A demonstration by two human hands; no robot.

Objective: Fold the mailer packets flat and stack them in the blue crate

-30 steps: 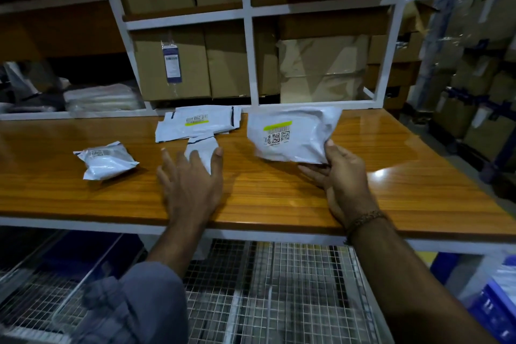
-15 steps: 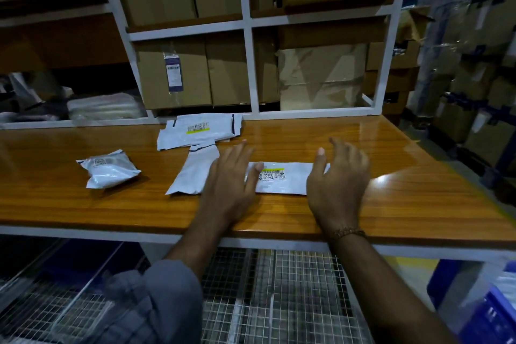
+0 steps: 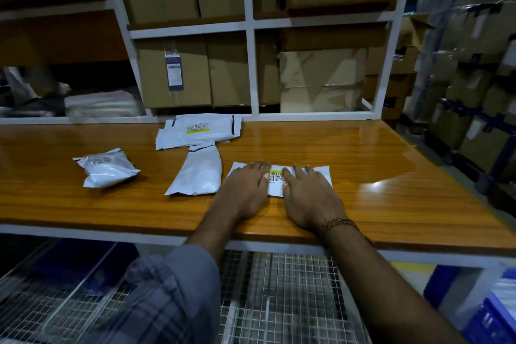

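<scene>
White mailer [image 3: 304, 176] lies pinned under flat, straight fingers of the left hand [image 3: 245, 190] and right hand [image 3: 310, 195], squeezing air out for folding. At three o'clock, low, probably the crate [image 3: 491, 318].

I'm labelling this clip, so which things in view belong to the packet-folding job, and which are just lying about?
Job:
- mailer under both hands, left hand, right hand
- narrow mailer
- puffy mailer
- flat mailer pile
- blue crate, bottom right edge

Lying about:
- cardboard boxes on the rack
- wrapped stacks
- wire shelf
</scene>
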